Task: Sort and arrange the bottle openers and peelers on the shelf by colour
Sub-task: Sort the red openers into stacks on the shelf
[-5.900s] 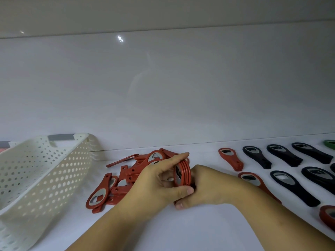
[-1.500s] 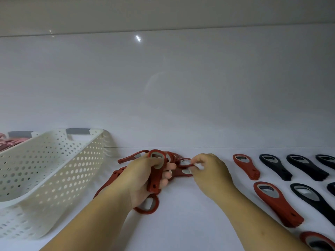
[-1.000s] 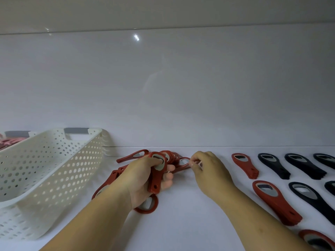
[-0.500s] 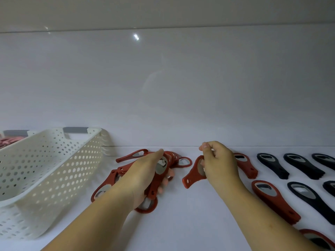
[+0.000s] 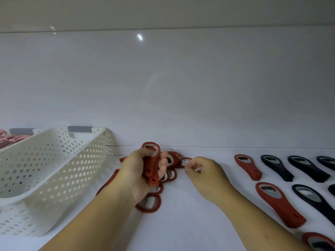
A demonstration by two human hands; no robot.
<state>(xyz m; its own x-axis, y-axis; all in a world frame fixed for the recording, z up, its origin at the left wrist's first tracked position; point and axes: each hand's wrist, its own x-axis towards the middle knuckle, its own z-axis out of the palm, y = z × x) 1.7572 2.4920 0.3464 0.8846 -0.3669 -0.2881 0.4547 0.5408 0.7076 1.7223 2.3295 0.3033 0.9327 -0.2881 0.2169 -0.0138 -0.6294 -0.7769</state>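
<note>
A: Openers?
B: Upright stack of red openers (image 5: 152, 169), clenched in left grip (image 5: 136, 173), above loose red pile (image 5: 173, 160) on white shelf (image 5: 181, 229).
A: Right grip (image 5: 204, 174)?
B: At pile's edge, fingertips (image 5: 190, 167) blurred; grasping or not, cannot tell.
A: Around?
B: Perforated basket (image 5: 45, 169) left; red row (image 5: 247, 166) and black rows (image 5: 276, 167) right, cut off by frame edge; glossy back wall (image 5: 181, 87).

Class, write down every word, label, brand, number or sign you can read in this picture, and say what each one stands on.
None: no readable text shows anywhere.
The stack of red bottle openers in the left hand, the laid-out red openers and black openers on the shelf, and the white basket look plain; any fine moulded marks are too small to tell.
</note>
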